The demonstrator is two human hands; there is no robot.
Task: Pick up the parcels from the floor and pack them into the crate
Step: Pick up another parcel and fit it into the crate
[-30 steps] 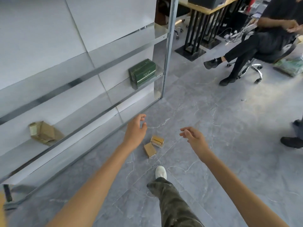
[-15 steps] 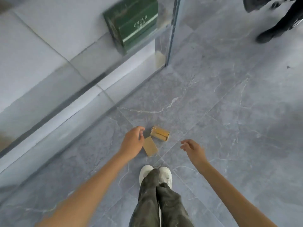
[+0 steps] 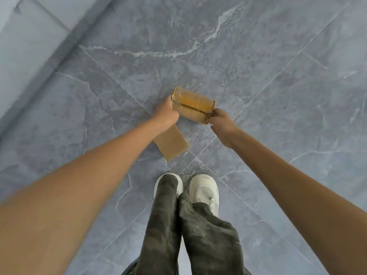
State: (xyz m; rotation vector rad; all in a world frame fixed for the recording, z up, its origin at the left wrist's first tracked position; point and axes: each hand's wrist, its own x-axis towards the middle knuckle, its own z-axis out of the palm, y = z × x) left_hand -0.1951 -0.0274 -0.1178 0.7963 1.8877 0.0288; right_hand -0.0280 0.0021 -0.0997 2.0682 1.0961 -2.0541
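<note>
Curled fingers of the left hand [image 3: 166, 114] grip the left end of a glossy, tape-wrapped cardboard parcel [image 3: 192, 105]; the right hand [image 3: 220, 120] pinches its right end. A second, flat brown parcel [image 3: 171, 144] lies nearer on grey marbled floor tiles [image 3: 278, 96], beyond two white shoes [image 3: 203, 192].

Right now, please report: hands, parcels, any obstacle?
Hands: left hand and right hand grip taped parcel at its ends. Second, flat parcel lies on floor. Nothing in the way.

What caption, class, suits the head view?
Left hand and right hand grip a taped parcel at both ends; flat parcel nearby.
</note>
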